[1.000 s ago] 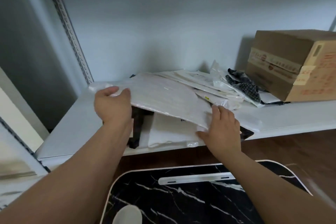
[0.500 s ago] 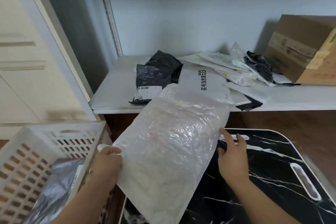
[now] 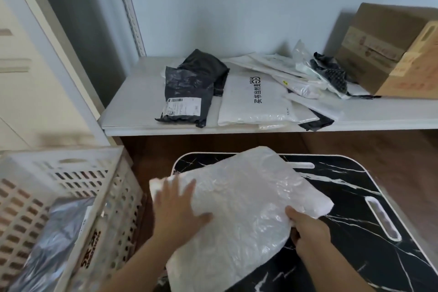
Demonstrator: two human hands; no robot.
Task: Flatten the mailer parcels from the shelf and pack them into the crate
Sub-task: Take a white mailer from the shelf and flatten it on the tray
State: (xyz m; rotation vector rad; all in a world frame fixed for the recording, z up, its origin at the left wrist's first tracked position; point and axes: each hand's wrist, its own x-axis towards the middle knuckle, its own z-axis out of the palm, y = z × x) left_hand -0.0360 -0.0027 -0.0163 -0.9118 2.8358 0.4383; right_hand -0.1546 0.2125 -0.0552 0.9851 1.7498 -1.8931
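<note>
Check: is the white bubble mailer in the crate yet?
No, the white bubble mailer lies on the black marble-pattern board under the left hand, beside the crate.

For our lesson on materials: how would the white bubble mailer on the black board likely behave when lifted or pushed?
The bubble mailer looks floppy: it is wrinkled and bends over the right hand. It is probably light and squashy, since the left hand lies flat on it. Its glossy film may slide on the smooth board.

A white bubble mailer (image 3: pixel 239 208) lies crinkled on the black marbled surface (image 3: pixel 355 232). More mailers (image 3: pixel 256 99) litter the shelf (image 3: pixel 132 102). The white slotted crate (image 3: pixel 78 173) stands left.
</note>
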